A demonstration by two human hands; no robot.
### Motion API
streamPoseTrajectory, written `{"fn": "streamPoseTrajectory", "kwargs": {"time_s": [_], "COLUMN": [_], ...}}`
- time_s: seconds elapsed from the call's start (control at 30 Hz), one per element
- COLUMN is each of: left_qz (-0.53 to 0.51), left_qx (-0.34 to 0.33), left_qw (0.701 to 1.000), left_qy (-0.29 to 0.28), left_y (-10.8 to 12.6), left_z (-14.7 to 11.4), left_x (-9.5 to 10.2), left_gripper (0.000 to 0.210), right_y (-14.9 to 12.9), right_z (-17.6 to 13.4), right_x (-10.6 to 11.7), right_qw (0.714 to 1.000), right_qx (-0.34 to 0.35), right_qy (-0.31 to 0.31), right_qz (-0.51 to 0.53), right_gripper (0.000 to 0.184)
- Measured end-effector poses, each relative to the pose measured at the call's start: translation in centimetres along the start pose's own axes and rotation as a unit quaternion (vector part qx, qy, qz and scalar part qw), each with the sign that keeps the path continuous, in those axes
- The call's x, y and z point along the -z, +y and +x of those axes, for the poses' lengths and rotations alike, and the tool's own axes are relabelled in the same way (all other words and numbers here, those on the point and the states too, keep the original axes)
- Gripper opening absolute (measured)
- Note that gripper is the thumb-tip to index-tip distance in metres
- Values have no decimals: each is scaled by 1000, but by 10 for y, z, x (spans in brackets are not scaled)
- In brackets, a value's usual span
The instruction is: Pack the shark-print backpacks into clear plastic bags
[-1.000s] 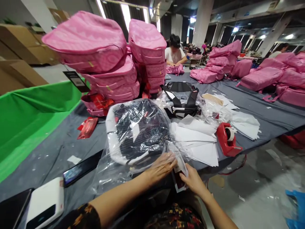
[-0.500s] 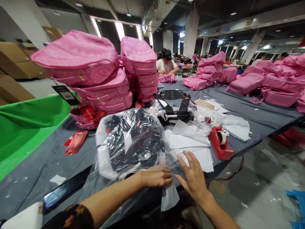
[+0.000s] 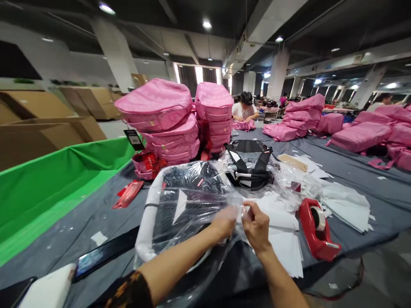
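In front of me lies a dark backpack with a white border (image 3: 148, 229), inside a clear plastic bag (image 3: 195, 209). My left hand (image 3: 224, 222) is at the bag's right side, closed around a fold of the plastic; motion blurs its fingers. Close beside it, my right hand (image 3: 257, 222) pinches the plastic between thumb and fingers. White paper sheets (image 3: 284, 244) lie just right of that hand. Behind them rests a black backpack with straps (image 3: 250, 164) on more plastic.
A red tape dispenser (image 3: 319, 231) stands to the right. Pink backpacks (image 3: 170, 137) are stacked at the back, with a person (image 3: 245, 107) working behind. A phone (image 3: 102, 252), red tags (image 3: 130, 194) and a green-lined bin (image 3: 73, 184) are on the left.
My right hand, spread before, has closed on the plastic. My left hand has moved up along the bag. The view has tilted up and turned left.
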State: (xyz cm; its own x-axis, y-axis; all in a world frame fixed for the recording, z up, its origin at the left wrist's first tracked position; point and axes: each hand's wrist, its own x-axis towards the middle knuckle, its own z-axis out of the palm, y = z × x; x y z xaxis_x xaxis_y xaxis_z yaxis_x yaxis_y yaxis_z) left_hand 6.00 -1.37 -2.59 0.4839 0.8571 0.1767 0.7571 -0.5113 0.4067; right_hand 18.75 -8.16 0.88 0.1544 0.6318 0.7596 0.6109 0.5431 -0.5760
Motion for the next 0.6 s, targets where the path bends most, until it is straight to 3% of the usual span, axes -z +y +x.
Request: {"fn": "streamPoseTrajectory", "kwargs": {"time_s": [0.17, 0.23, 0.3, 0.4, 0.5, 0.53, 0.57, 0.6], "left_qz": [91, 120, 142, 157, 134, 116, 120, 146], "left_qx": [77, 120, 128, 51, -70, -153, -310, -377], "left_qw": [991, 982, 978, 985, 988, 981, 943, 911], "left_qy": [59, 83, 87, 48, -15, -25, 15, 80], "left_y": [2, -2, 0, 17, 36, 39, 38, 34], "left_z": [70, 83, 79, 25, -77, -113, -148, -178], "left_x": [2, 5, 0, -19, -28, -25, -20, -13], "left_gripper": [32, 42, 46, 42, 33, 30, 33, 37], "right_y": [-2, 5, 13, 25, 37, 40, 42, 43], "right_z": [-40, -50, -54, -59, -80, -91, -103, -115], "right_x": [9, 17, 29, 52, 66, 68, 69, 70], "right_qw": [993, 989, 987, 986, 983, 982, 981, 981], "right_qx": [91, 119, 112, 40, -16, -31, -44, -57], "right_qy": [16, -10, -51, -102, -152, -159, -160, -158], "right_qz": [-69, -84, -105, -129, -107, -99, -95, -94], "right_gripper": [16, 16, 16, 14, 11, 11, 11, 12]}}
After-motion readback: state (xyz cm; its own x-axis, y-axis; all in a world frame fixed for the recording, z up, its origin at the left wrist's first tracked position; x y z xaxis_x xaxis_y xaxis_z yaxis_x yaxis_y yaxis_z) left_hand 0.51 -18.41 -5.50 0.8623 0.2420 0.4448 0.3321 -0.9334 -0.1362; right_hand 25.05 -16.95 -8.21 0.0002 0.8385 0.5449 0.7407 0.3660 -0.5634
